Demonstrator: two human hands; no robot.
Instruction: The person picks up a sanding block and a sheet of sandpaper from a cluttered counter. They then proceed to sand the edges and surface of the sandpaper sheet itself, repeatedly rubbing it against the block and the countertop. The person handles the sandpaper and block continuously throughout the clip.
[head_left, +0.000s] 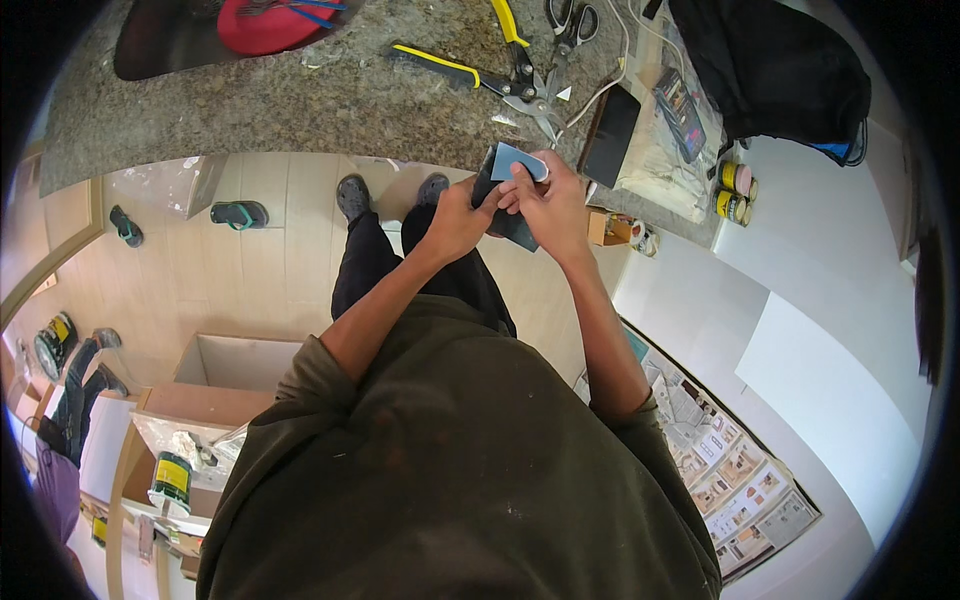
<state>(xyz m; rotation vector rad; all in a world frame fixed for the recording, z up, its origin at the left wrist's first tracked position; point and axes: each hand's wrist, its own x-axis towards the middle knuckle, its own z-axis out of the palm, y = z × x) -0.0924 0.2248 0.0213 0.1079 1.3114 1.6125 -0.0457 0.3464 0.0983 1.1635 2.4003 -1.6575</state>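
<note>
My left hand grips a dark, thin sheet just off the counter's front edge. Its material is not certain; it looks like sandpaper or a folded pouch. Against it lies a small flat blue-grey piece, pinched between the thumb and fingers of my right hand. One corner of this piece looks rounded and white. My fingers hide where the piece and the sheet meet. Just beyond my hands, aviation snips with yellow and black handles lie on the counter, jaws towards me. A small white triangular scrap lies beside their blades.
On the granite counter are scissors, a dark phone, a white cable and a black bag. A sink holds a red plate. Floor: cans, a sandal. Another person is at left.
</note>
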